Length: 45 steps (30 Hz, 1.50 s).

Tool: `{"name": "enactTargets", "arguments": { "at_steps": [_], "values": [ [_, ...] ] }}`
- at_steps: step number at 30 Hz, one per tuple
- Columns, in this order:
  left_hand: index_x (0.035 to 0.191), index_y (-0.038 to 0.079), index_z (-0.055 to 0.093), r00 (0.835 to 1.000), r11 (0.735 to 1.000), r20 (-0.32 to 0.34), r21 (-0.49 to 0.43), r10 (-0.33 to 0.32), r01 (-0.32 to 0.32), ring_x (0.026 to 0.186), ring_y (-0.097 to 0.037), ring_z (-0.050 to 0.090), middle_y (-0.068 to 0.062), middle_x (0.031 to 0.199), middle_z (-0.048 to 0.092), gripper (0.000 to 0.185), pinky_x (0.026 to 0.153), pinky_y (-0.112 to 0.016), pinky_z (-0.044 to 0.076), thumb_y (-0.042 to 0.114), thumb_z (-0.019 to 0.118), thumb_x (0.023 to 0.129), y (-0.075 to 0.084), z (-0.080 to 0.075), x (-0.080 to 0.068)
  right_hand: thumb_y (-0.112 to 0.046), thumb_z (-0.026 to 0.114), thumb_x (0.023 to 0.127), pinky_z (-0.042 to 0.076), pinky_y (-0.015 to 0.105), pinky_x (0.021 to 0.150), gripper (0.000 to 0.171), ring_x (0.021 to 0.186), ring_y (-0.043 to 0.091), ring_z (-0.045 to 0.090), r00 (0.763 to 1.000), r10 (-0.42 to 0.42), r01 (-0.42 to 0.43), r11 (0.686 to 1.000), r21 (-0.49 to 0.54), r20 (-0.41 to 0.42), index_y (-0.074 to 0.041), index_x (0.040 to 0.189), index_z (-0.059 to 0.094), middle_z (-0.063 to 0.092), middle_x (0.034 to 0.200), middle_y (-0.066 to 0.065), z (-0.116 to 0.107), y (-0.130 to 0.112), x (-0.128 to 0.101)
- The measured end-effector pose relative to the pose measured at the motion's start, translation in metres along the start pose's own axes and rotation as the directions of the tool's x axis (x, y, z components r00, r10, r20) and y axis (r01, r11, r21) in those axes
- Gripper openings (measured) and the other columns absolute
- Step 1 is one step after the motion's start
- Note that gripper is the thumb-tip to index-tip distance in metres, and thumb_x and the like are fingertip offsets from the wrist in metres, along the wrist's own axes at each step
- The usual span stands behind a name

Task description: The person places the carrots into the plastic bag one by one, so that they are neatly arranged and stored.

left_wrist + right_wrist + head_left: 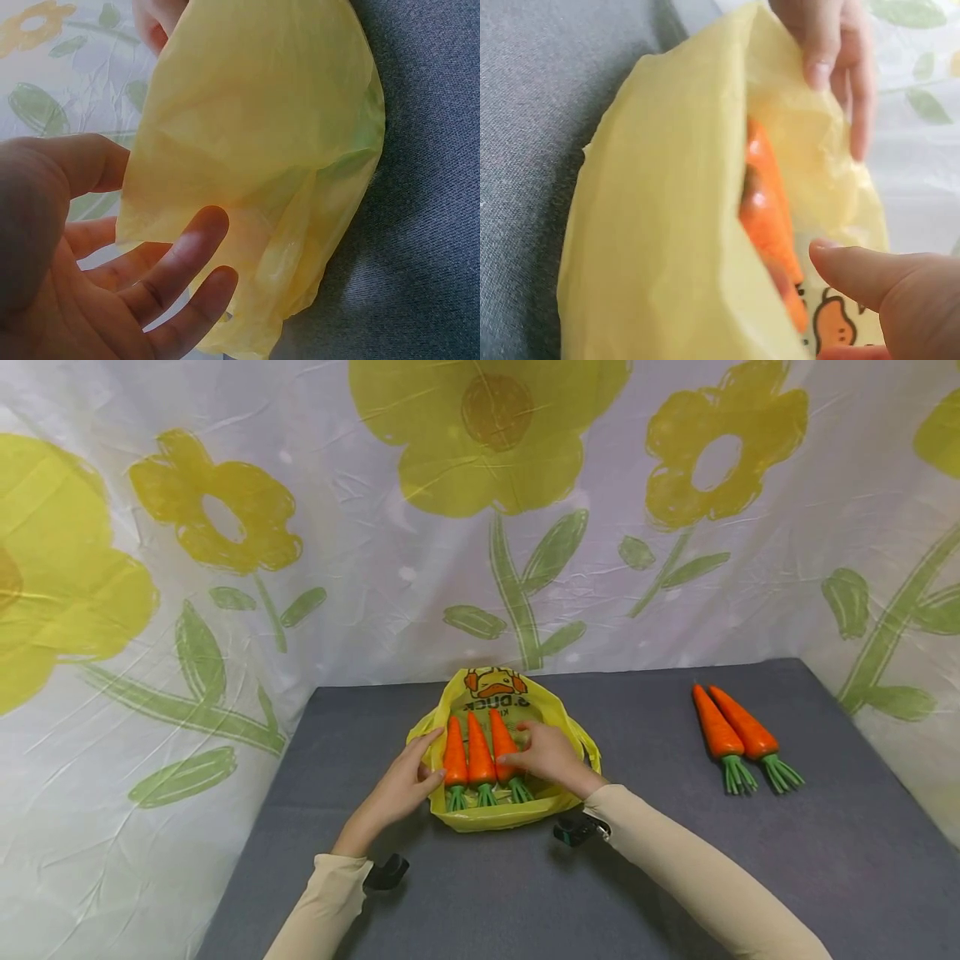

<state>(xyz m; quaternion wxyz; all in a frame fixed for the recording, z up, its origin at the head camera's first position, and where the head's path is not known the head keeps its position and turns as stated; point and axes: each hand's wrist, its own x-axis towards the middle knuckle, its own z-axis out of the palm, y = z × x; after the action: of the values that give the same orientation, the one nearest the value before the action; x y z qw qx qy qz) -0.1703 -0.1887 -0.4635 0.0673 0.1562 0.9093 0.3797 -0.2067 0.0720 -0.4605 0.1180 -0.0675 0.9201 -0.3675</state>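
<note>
A yellow plastic bag (504,820) printed with a duck lies on the dark table, its mouth spread wide. Inside it three orange carrots (480,756) with green tops lie side by side. My left hand (397,783) is at the bag's left rim, fingers loosely spread. In the left wrist view the bag's edge hides some fingertips, while two fingers lie before the yellow plastic. My right hand (552,755) reaches over the right rim, its thumb by the rightmost carrot; contact is unclear. The right thumb (862,271) is extended in the right wrist view.
Two more carrots (735,731) lie together on the right of the dark-covered table (637,877). Behind it hangs a white cloth (360,610) with printed yellow flowers. Small dark devices are worn at both wrists.
</note>
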Motion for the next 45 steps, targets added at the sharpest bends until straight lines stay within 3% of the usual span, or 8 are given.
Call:
{"name": "enactTargets", "arguments": {
  "at_steps": [4,10,16,22,32,40,45],
  "values": [
    [0.157,0.015,0.029,1.000,1.000,0.003,-0.008,-0.003,0.003,0.072,-0.012,0.052,-0.015,0.133,0.049,0.071,0.060,-0.023,0.047,0.012,0.064,0.095,0.001,-0.001,0.000,-0.037,0.079,0.082,0.045,0.027,0.061,0.071,0.071,0.016,0.059,1.000,-0.003,0.003,1.000,0.006,-0.003,-0.005,0.139,0.053,0.068,0.091,0.008,-0.009,-0.001,-0.004],
    [0.156,0.014,0.029,1.000,1.000,0.003,-0.008,0.003,-0.003,0.072,-0.011,0.052,-0.015,0.131,0.049,0.071,0.060,-0.023,0.048,0.012,0.064,0.094,0.001,-0.001,-0.001,-0.038,0.077,0.084,0.045,0.028,0.061,0.068,0.067,0.016,0.059,0.999,-0.033,0.034,0.999,0.030,-0.035,-0.008,0.141,0.053,0.069,0.091,0.007,-0.027,0.000,-0.013],
    [0.156,0.014,0.029,1.000,1.000,0.002,-0.007,0.006,-0.006,0.072,-0.011,0.052,-0.015,0.134,0.048,0.070,0.060,-0.023,0.048,0.012,0.064,0.095,0.002,-0.002,-0.002,-0.038,0.075,0.087,0.049,0.028,0.064,0.062,0.084,0.021,0.066,0.990,-0.102,0.111,0.989,0.093,-0.095,-0.011,0.139,0.055,0.071,0.103,0.010,-0.050,0.010,-0.027],
    [0.156,0.015,0.029,1.000,1.000,0.000,-0.011,-0.001,0.001,0.072,-0.012,0.053,-0.015,0.137,0.047,0.071,0.060,-0.023,0.048,0.012,0.064,0.095,0.002,-0.002,-0.002,-0.038,0.072,0.089,0.053,0.031,0.068,0.062,0.090,0.025,0.068,0.979,-0.143,0.157,0.983,0.092,-0.144,-0.009,0.140,0.053,0.070,0.106,0.010,-0.069,0.028,-0.038],
    [0.156,0.016,0.030,1.000,1.000,-0.003,-0.006,-0.010,0.010,0.073,-0.011,0.052,-0.015,0.136,0.048,0.071,0.060,-0.023,0.048,0.013,0.064,0.094,0.001,-0.002,-0.002,-0.042,0.070,0.091,0.055,0.032,0.070,0.064,0.095,0.028,0.069,0.981,-0.076,0.090,0.994,0.067,-0.180,-0.009,0.142,0.051,0.070,0.112,0.015,-0.099,0.070,-0.058],
    [0.156,0.016,0.030,1.000,1.000,-0.005,-0.003,-0.016,0.016,0.073,-0.012,0.053,-0.015,0.136,0.048,0.071,0.061,-0.023,0.048,0.013,0.065,0.094,0.002,-0.003,-0.002,-0.050,0.065,0.091,0.057,0.035,0.071,0.075,0.094,0.029,0.069,0.981,-0.004,0.013,0.999,0.046,-0.192,-0.004,0.147,0.044,0.066,0.117,0.021,-0.125,0.109,-0.069],
    [0.156,0.015,0.030,1.000,1.000,-0.004,-0.007,-0.015,0.015,0.073,-0.012,0.053,-0.015,0.136,0.048,0.071,0.060,-0.023,0.048,0.013,0.064,0.094,0.001,-0.003,-0.002,-0.050,0.064,0.092,0.054,0.031,0.068,0.077,0.091,0.030,0.069,0.976,0.034,-0.033,0.999,0.011,-0.216,-0.001,0.147,0.042,0.065,0.117,0.021,-0.146,0.129,-0.074]
  ]
}}
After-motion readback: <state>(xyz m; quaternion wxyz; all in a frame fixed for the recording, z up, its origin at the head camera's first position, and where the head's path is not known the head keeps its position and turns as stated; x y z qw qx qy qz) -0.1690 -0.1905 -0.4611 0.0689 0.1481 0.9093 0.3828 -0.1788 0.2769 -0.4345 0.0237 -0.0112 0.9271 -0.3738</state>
